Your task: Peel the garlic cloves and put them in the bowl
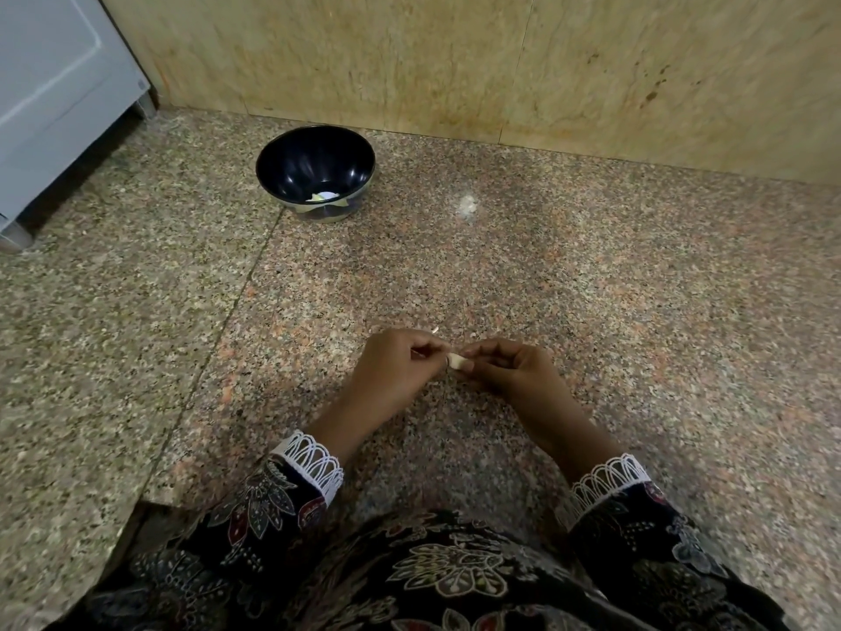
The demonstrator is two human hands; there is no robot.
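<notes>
Peeling is under way near the front edge of the speckled granite counter (591,275), where both hands meet over a single garlic clove (455,361). The right hand (509,368) has its fingers curled in and pinches the pale clove between thumb and fingertips, so only the clove's left end shows. The left hand (400,362) is curled too, its thumb and forefinger pressed together right against that exposed end, apparently nipping a strip of papery skin; the skin itself is too small to make out with certainty. A thin sliver (436,330) pokes up just beyond the left hand's knuckles, possibly a bit of peel or stem.

The dark bowl (315,173) stands well apart from the hands, toward the back left of the counter and near the stone wall panel (455,61), with what looks like one or two pale pieces (324,196) already lying at its bottom. A small whitish scrap (467,206), probably loose skin, sits to the right of the bowl.

The main risk is the grip: the clove is small and likely slick once bared, so a hard tug on the skin could pop it out of the pinch and send it over the near edge into the person's lap. A torn skin would leave flecks clinging to the clove. Because the bowl is far off, a toss rather than a placed drop could miss it.
</notes>
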